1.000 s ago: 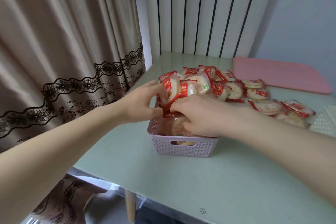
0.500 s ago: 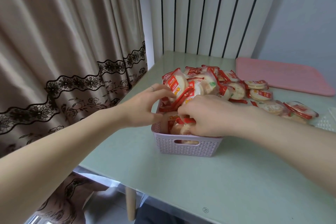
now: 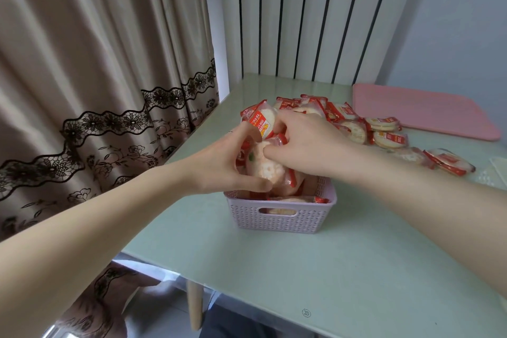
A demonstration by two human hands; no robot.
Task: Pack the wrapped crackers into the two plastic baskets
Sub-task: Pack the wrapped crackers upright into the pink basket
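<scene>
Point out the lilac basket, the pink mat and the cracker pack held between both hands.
lilac basket (image 3: 277,221): head view, front wall
pink mat (image 3: 422,111): head view, top face
cracker pack (image 3: 264,166): head view, clear wrapper front

1. I see 1 lilac woven-pattern plastic basket (image 3: 279,218) upright near the table's front-left edge, stuffed with wrapped crackers (image 3: 264,167) heaped above its rim.
2. More red-and-clear wrapped packets (image 3: 384,137) lie scattered behind and right of it.

Lilac woven-pattern basket (image 3: 279,218), red-and-white cracker wrappers (image 3: 388,138), pink mat (image 3: 422,111), pale green table (image 3: 343,269), beige curtain (image 3: 82,49) with black lace trim
</scene>
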